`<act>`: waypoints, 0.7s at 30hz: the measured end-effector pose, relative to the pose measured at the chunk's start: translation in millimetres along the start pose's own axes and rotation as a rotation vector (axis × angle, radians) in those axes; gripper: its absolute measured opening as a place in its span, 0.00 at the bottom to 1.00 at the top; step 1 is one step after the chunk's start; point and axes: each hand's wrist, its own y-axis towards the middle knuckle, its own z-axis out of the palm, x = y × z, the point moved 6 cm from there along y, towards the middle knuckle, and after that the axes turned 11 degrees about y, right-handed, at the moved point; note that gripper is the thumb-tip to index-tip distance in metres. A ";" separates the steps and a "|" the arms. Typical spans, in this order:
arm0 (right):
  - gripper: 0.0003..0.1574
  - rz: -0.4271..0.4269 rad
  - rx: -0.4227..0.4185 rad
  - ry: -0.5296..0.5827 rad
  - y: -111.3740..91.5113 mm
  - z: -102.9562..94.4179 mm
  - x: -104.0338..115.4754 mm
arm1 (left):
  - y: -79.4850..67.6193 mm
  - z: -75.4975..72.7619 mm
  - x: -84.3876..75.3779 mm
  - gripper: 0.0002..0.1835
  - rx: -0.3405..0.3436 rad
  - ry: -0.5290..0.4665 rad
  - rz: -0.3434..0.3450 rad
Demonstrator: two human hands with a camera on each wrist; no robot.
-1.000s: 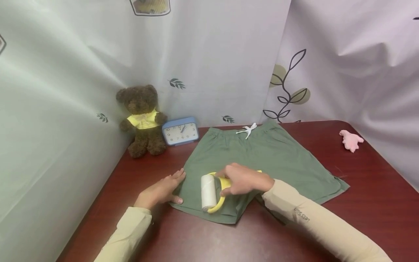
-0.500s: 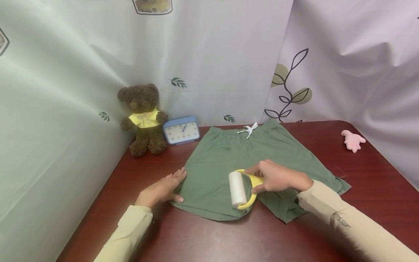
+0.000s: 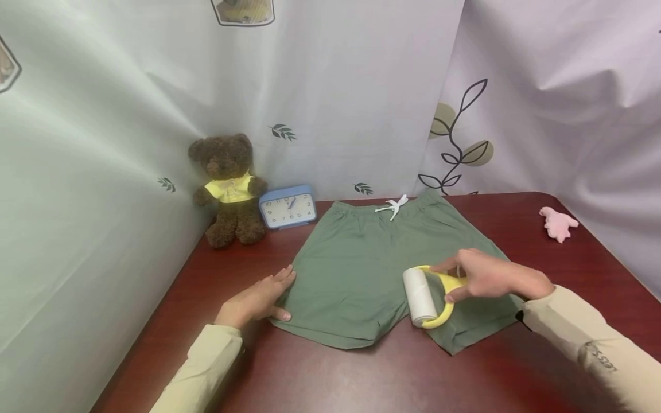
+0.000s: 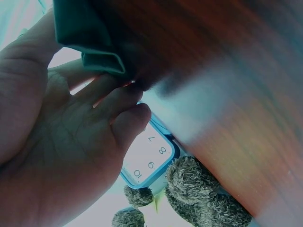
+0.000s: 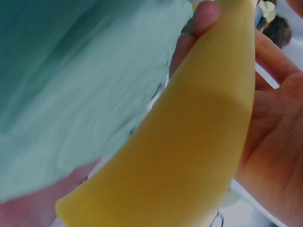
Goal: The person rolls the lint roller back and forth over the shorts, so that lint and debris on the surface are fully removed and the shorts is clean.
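Green drawstring shorts (image 3: 351, 269) lie spread on a dark red wooden table (image 3: 330, 378). My right hand (image 3: 488, 275) grips the yellow handle of a lint roller (image 3: 420, 295) whose white roll is at the shorts' crotch, over the inner edge of the right-hand leg. In the right wrist view the yellow handle (image 5: 175, 142) fills the middle, with fingers curled at its far end. My left hand (image 3: 258, 298) rests with fingers extended at the left side edge of the shorts; the left wrist view shows its palm and a fold of green cloth (image 4: 90, 38) by the fingers.
A brown teddy bear (image 3: 227, 189) in a yellow shirt sits at the back left, beside a blue alarm clock (image 3: 288, 207). A small pink plush toy (image 3: 559, 223) lies at the far right. White curtains (image 3: 351, 103) hang behind the table.
My right hand has moved the lint roller rightward from the left leg of the shorts to the crotch area. The left hand has stayed at the left edge.
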 end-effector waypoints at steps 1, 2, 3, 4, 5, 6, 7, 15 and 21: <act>0.39 0.005 0.002 -0.004 -3.7 -3.4 -4.2 | 0.2 -0.1 -0.1 0.53 0.003 -0.002 -0.004; 0.40 0.015 0.008 -0.005 -7.4 -6.5 -8.2 | 0.4 0.0 0.1 0.53 0.004 -0.003 -0.007; 0.40 0.025 0.009 -0.010 -11.3 -9.7 -12.6 | 0.3 -0.2 -0.2 0.53 0.005 -0.001 -0.005; 0.40 0.032 0.010 -0.012 -15.6 -12.8 -16.7 | 0.1 -0.4 -0.4 0.53 0.006 -0.002 -0.003; 0.41 0.035 0.012 -0.016 -19.8 -15.8 -20.9 | 0.0 -0.7 -0.8 0.53 0.006 -0.003 -0.003; 0.41 0.042 0.012 -0.020 -24.0 -19.0 -25.4 | 0.2 -0.9 -0.9 0.53 0.005 -0.001 -0.001; 0.41 0.053 0.015 -0.027 -28.1 -22.1 -30.4 | 0.5 -0.9 -0.9 0.53 0.004 0.001 0.002; 0.44 0.098 0.018 -0.109 -55.4 -54.3 -71.4 | -0.2 -3.1 -1.5 0.52 -0.003 0.012 -0.001; 0.44 0.100 0.009 -0.136 -81.9 -72.1 -101.9 | -0.5 -1.7 -2.3 0.53 0.008 0.009 -0.010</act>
